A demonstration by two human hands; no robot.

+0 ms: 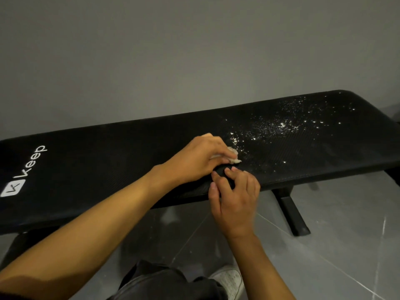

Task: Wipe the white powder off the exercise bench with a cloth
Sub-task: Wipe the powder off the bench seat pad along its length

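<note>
Pale cloth [234,158]: likely soft, light; your left hand [199,159] grips it bunched, the best hold; right hand [236,195] rests loose-fingered on bench [108,152].

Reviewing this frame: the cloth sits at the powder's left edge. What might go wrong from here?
The small bunched cloth under the left hand may smear powder into the textured bench rather than lift it. Strokes toward the near edge, where the right hand rests, could spill powder onto the floor.
</note>
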